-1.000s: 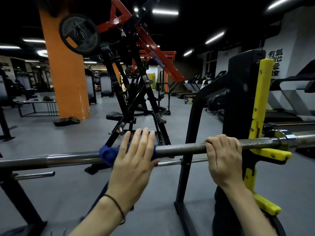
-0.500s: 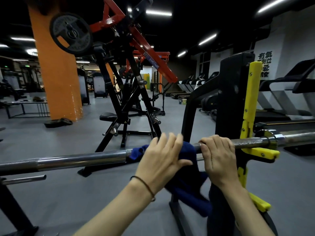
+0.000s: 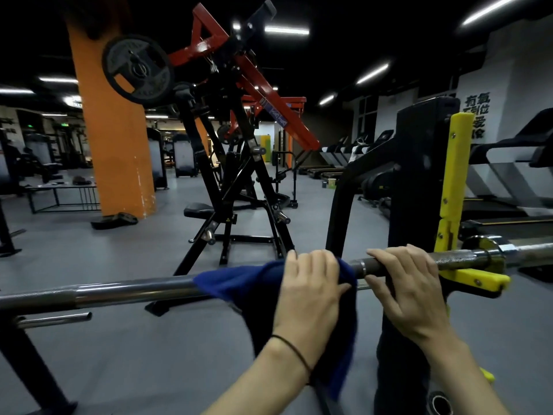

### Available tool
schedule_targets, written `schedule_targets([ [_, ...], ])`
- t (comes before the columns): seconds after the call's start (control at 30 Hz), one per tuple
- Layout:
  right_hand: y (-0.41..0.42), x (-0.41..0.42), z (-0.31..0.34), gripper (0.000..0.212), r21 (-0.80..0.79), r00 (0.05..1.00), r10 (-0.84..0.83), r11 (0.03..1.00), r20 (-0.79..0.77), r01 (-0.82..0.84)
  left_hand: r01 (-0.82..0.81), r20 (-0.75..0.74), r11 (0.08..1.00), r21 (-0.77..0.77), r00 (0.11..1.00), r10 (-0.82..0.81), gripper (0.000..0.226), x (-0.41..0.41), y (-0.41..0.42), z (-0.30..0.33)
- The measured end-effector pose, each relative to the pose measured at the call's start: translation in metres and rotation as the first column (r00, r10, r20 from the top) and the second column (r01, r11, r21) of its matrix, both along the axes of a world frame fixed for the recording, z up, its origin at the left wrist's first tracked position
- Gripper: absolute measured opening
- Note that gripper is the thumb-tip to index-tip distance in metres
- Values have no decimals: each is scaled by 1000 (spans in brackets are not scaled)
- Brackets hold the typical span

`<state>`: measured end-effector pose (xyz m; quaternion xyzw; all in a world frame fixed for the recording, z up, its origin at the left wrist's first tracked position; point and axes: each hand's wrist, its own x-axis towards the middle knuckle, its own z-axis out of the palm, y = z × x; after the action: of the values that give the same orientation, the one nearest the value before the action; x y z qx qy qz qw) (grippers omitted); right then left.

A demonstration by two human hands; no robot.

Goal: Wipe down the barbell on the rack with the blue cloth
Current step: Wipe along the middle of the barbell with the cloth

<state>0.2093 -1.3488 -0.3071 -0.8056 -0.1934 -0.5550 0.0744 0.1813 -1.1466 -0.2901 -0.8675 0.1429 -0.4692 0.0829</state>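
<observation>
While the barbell (image 3: 131, 292) lies across the rack at about chest level, it is seated at its right end in a yellow J-hook (image 3: 475, 278) fixed to the black rack upright (image 3: 419, 181); the left end runs out of view. A blue cloth (image 3: 239, 284) is draped over the shaft, with a long tail hanging below, so that the fabric wraps the steel rather than only touching its top. The left hand (image 3: 311, 292) is laid over the cloth with fingers curled round bar and fabric together, gripping the cloth onto the shaft; this hold is judged to supply pressure for wiping. The right hand (image 3: 410, 292) is closed on the bare knurled shaft just beside the cloth and near the hook, presumably to stop the bar rolling or sliding in its seat. The two hands are near each other but apart; a short length of bare shaft shows between them. A thin dark band is worn on the left wrist.

Containers: none is seen within reach. No spray bottle or bucket is visible, and whether the cloth is damp cannot be told.

Remaining work, as judged: the long shaft section left of the cloth and the sleeve (image 3: 532, 250) beyond the hook.
</observation>
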Motion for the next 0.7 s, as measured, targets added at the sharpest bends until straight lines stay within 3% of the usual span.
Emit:
schedule_targets([
  [0.13, 0, 4, 8, 49, 23, 998, -38, 999, 54, 37, 55, 61, 998, -17, 997, -54, 49, 4, -14, 5],
  [0.37, 4, 23, 22, 56, 123, 968, -143, 985, 206, 119, 94, 132, 995, 40, 986, -98, 50, -5, 53, 3],
  [0.57, 3, 21, 42, 57, 60, 986, -153, 986, -74, 157, 28, 119, 1000, 4, 993, -28, 53, -18, 91, -2],
  [0.7, 8, 14, 35, 56, 140, 995, -99, 985, -11, 100, 12, 99, 999, -52, 995, -7, 41, -9, 24, 7],
])
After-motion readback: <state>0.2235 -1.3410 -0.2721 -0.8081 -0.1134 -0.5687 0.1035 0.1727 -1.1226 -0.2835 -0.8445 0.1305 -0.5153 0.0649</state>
